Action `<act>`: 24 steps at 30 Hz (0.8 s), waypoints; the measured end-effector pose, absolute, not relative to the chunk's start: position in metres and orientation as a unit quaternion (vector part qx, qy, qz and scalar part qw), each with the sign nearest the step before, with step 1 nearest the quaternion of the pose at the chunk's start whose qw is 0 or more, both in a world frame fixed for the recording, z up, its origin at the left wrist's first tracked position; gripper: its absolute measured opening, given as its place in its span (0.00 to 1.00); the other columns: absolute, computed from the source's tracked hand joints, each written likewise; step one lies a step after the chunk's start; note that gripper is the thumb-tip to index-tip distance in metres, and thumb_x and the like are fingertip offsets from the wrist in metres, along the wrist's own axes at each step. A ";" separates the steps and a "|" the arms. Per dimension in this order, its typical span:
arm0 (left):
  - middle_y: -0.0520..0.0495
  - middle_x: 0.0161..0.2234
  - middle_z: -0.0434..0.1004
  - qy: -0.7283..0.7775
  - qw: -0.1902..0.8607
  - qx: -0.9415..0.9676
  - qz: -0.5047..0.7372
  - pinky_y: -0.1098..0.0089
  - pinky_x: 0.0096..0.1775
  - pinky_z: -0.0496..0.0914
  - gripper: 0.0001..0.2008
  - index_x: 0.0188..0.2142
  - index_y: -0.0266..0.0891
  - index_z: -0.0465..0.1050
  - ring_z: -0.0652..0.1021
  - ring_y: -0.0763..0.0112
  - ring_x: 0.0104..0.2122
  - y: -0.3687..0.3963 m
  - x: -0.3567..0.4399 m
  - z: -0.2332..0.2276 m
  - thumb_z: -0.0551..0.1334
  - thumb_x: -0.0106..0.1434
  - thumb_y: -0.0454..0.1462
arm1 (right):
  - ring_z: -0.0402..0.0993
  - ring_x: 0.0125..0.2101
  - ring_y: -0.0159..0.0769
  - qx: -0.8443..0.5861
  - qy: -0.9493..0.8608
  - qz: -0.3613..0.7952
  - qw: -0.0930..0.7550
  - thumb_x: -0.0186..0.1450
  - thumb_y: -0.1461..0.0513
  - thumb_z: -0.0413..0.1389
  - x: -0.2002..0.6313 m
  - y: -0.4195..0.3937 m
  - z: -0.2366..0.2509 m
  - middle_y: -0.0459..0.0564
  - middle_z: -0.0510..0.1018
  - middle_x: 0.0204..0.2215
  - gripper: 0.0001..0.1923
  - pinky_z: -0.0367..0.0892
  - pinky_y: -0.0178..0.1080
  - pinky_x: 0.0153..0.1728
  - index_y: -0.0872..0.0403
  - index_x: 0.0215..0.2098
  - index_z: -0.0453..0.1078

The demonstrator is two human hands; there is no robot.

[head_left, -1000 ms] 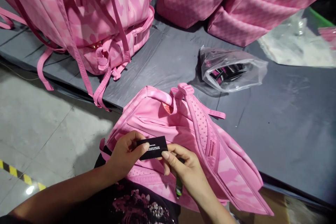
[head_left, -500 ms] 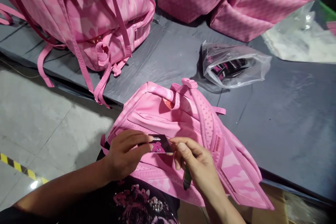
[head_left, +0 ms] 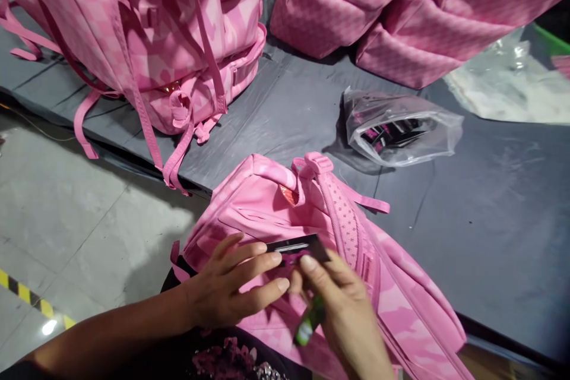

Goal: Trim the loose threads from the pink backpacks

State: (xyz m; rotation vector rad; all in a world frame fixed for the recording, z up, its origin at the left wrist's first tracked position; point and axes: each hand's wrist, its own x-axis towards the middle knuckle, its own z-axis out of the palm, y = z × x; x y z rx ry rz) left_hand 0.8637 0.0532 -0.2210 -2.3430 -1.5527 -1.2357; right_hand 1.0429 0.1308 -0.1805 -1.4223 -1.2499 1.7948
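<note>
I have one black card (head_left: 297, 247) with a pink print pinched in my right hand (head_left: 345, 303), above the back panel of the pink backpack (head_left: 262, 222) at my lap. My left hand (head_left: 236, 279) has its fingers spread, tips at the card's edge; I can't tell whether they press it. A green-ended item (head_left: 306, 328), too blurred to name, sits under my right fingers.

As I judge it, I'm partway: a card is in hand, but it is neither fixed to the backpack nor inside it. What the backpack holds I can't see.

Beyond it on the counter (head_left: 494, 219), a clear plastic bag (head_left: 449, 135) lies with its mouth gaping, holding many black-and-pink pieces (head_left: 394, 133) like mine, so plenty seem left. Another backpack (head_left: 178, 65) stands to the left.
</note>
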 end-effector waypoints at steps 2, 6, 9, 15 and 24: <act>0.42 0.53 0.74 -0.559 0.058 -0.716 -0.414 0.50 0.62 0.61 0.16 0.52 0.40 0.71 0.68 0.59 0.58 0.058 0.859 -0.218 0.60 0.65 0.34 | 0.67 0.16 0.28 -0.543 -0.595 0.486 0.339 0.63 0.55 0.63 1.048 0.146 -0.179 0.43 0.75 0.20 0.12 0.62 0.30 0.15 0.54 0.39 0.73; 0.40 0.52 0.73 -0.640 0.092 -0.656 -0.389 0.48 0.60 0.60 0.14 0.50 0.40 0.72 0.68 0.57 0.57 0.081 0.844 -0.205 0.59 0.66 0.33 | 0.78 0.30 0.33 -0.446 -0.772 0.167 0.421 0.64 0.66 0.60 1.051 0.176 -0.177 0.47 0.81 0.32 0.08 0.73 0.35 0.33 0.52 0.42 0.74; 0.47 0.45 0.78 -0.642 0.079 -0.685 -0.335 0.49 0.63 0.53 0.09 0.46 0.41 0.72 0.72 0.63 0.51 0.099 0.842 -0.197 0.59 0.67 0.33 | 0.78 0.30 0.31 -0.405 -0.818 0.136 0.386 0.65 0.70 0.55 1.049 0.192 -0.175 0.47 0.81 0.33 0.12 0.72 0.34 0.34 0.52 0.44 0.73; 0.47 0.37 0.77 -0.676 0.017 -0.717 -0.168 0.49 0.60 0.54 0.15 0.43 0.37 0.74 0.72 0.59 0.44 0.113 0.857 -0.198 0.70 0.59 0.41 | 0.76 0.27 0.28 -0.371 -0.857 0.157 0.321 0.66 0.71 0.54 1.050 0.206 -0.170 0.46 0.80 0.31 0.10 0.70 0.30 0.30 0.54 0.43 0.72; 0.50 0.43 0.75 -0.634 0.045 -0.755 -0.164 0.52 0.67 0.42 0.16 0.49 0.41 0.71 0.68 0.63 0.53 0.102 0.850 -0.223 0.67 0.61 0.33 | 0.79 0.31 0.29 -0.367 -0.858 0.188 0.306 0.67 0.70 0.54 1.059 0.211 -0.171 0.47 0.81 0.33 0.09 0.72 0.30 0.33 0.55 0.43 0.72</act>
